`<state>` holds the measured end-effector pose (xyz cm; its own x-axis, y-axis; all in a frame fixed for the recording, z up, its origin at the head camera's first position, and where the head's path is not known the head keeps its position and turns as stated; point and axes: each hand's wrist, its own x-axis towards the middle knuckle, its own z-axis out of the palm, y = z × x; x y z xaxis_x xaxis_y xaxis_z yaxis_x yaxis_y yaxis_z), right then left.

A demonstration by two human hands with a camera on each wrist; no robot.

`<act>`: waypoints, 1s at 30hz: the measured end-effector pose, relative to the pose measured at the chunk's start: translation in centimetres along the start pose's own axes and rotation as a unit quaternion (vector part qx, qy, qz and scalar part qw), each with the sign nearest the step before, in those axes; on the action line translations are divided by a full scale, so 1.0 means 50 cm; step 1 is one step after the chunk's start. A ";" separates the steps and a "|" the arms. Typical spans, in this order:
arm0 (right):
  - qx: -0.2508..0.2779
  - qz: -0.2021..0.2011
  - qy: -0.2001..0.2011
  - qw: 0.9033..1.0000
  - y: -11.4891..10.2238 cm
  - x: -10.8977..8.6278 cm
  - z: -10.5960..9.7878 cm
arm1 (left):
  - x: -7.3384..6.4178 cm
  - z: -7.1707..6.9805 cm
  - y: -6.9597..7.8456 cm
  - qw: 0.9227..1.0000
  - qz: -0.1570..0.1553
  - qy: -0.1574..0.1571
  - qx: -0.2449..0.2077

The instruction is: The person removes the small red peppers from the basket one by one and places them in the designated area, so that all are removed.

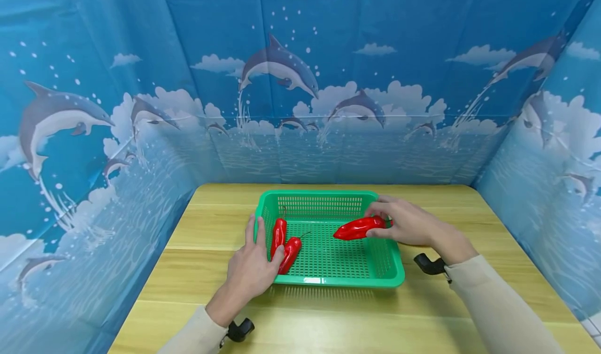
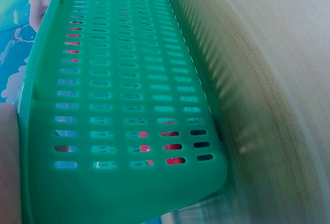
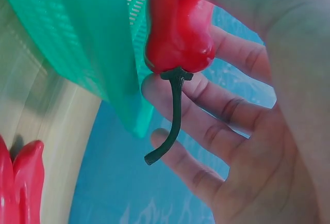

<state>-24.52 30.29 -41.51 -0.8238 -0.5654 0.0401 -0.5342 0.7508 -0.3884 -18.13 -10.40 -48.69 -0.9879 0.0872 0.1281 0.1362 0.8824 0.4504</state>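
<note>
A green plastic basket (image 1: 319, 281) with slotted walls stands on the wooden table. Over its right part, my right hand (image 1: 404, 221) holds a glossy red pepper (image 1: 354, 229) near its stem end. In the right wrist view the dark green stem (image 3: 176, 105) hangs free while the thumb and fingers grip the red body. My left hand (image 1: 253, 263) rests over the basket's left rim with straight fingers. Its thumb is over the inside, close to two red peppers, one rear (image 1: 279, 234) and one front (image 1: 292, 252). Whether the thumb touches the front pepper, I cannot tell.
More red pepper shapes (image 3: 23, 188) lie on the table outside the basket in the right wrist view; the head view does not show them. The wooden table (image 1: 188, 291) meets a blue dolphin-print curtain (image 1: 328, 150) behind and at both sides.
</note>
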 end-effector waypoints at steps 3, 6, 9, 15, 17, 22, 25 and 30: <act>-0.006 -0.002 0.007 1.000 0.007 -0.007 -0.002 | 0.000 0.000 -0.001 1.000 0.001 0.003 0.001; -0.009 0.000 0.016 1.000 0.014 -0.014 -0.004 | 0.001 0.000 -0.001 1.000 0.003 0.005 0.002; -0.006 0.004 0.024 1.000 0.019 -0.020 -0.007 | 0.001 0.001 -0.001 1.000 0.003 0.005 0.001; -0.004 0.006 0.039 0.999 0.029 -0.034 -0.013 | -0.001 0.001 0.000 1.000 0.002 0.000 0.000; -0.006 0.004 0.045 0.999 0.032 -0.039 -0.016 | 0.000 0.002 0.000 1.000 0.002 0.001 0.001; -0.020 0.003 0.060 0.998 0.043 -0.053 -0.020 | 0.000 0.005 -0.002 1.000 0.004 0.004 0.003; -0.029 0.003 0.069 0.997 0.050 -0.061 -0.020 | 0.001 0.006 -0.003 1.000 0.004 0.005 0.003; -0.034 0.007 0.078 0.996 0.060 -0.071 -0.023 | 0.004 0.009 -0.003 1.000 0.006 0.008 0.003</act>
<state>-23.42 34.94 -41.78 -0.8480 -0.4987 0.1792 -0.5295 0.7828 -0.3269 -18.36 -10.32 -49.15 -0.9850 0.0895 0.1477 0.1469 0.8838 0.4443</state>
